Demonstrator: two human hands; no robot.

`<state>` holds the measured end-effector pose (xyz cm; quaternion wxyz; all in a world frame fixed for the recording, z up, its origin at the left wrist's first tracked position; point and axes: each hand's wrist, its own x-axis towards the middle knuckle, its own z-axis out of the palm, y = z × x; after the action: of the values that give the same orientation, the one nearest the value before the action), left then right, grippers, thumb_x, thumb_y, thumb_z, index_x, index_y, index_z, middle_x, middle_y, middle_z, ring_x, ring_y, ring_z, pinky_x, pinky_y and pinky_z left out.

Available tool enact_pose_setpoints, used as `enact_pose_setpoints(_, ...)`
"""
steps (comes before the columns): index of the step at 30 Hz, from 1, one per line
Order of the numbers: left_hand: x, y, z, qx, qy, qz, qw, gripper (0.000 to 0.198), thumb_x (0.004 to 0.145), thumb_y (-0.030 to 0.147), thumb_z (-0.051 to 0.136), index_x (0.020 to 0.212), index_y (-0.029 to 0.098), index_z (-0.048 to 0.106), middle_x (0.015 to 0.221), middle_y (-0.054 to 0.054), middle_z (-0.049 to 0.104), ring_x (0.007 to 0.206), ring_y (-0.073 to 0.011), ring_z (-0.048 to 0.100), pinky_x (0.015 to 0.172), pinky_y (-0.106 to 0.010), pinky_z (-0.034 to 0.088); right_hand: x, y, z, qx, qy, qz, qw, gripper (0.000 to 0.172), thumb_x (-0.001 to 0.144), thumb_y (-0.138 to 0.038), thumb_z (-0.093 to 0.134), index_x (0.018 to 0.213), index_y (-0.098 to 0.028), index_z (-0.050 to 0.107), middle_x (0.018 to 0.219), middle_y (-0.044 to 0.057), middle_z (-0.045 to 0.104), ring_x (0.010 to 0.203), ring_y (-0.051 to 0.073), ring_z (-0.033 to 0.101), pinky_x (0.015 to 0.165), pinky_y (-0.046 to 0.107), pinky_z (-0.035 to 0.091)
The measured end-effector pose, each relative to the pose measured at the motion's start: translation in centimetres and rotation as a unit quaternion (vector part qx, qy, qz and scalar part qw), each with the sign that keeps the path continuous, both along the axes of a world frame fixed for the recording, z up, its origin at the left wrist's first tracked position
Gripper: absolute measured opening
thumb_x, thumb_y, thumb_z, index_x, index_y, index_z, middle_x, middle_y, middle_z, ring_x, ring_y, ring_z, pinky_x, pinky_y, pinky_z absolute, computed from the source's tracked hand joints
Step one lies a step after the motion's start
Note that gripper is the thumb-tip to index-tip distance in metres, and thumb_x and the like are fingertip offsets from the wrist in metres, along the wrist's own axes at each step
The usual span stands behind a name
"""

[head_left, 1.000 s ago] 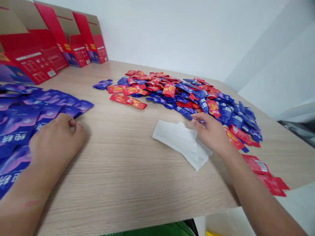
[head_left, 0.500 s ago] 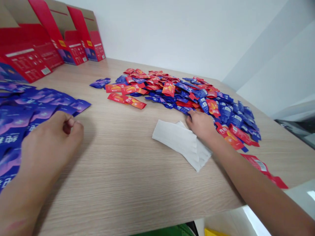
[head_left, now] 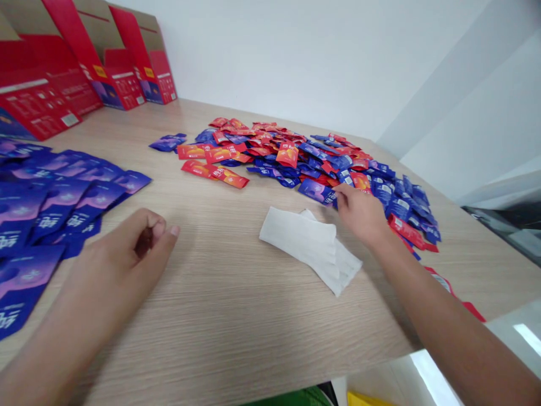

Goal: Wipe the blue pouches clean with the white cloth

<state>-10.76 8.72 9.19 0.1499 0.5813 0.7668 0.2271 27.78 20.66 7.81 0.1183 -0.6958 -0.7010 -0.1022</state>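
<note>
One pale wood-grained counter carries it all, and a folded white sheet lying on it serves to place the rest. Open red cartons stand well beyond the sheet, far to its left. Behind the sheet and round to its right spreads a mixed heap of red and blue sachets; well to its left lie overlapping blue pouches. The hands are apart: the left hand, left of the sheet, is curled in a loose fist with nothing visible in it, while the right hand, just behind the sheet's right part, has thumb and finger pinched at the right end of a blue packet. That packet sits just behind the sheet, at the heap's near edge. It should be light and pliant, its glossy film probably a little slippery and apt to slide against its neighbours. A flat end edge looks the best hold; squeezing the middle might crease or bulge it.
</note>
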Motion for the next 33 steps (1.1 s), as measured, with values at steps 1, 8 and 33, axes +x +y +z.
enact_pose_setpoints(1,0.5,-0.2,-0.3,-0.005,-0.032,-0.02,0.999,0.027,0.097,0.053,0.051,0.088,0.027,0.052,0.068,0.008,0.05,0.066,-0.0138,0.049,0.069,-0.028,0.033,0.2,-0.2,0.4,0.006,0.018,0.0,1.0,0.04,0.104,-0.024,0.046,0.128,-0.017,0.078,0.114,0.018,0.083,0.1,0.036,0.079,0.079,0.039,0.053)
enact_pose_setpoints(8,4.5,-2.2,-3.4,-0.046,-0.26,-0.129,0.956,0.043,0.097,0.068,0.05,0.114,0.029,0.061,0.081,0.005,0.062,0.076,-0.0178,0.06,0.067,-0.031,0.046,-1.8,-5.7,1.8,-0.007,0.374,0.07,0.925,0.036,0.101,-0.042,0.058,0.122,-0.021,0.079,0.103,0.008,0.083,0.087,0.026,0.079,0.079,0.038,0.061)
enact_pose_setpoints(33,7.6,-3.5,-3.9,-0.115,-0.219,-0.198,0.948,0.059,0.101,0.055,0.031,0.145,0.032,0.063,0.15,-0.005,0.071,0.14,-0.0285,0.065,0.128,-0.059,0.044,-6.3,-14.2,-0.4,-0.177,0.528,0.091,0.826,0.032,0.102,-0.049,0.061,0.111,-0.023,0.077,0.074,-0.001,0.071,0.058,0.014,0.06,0.053,0.027,0.044)
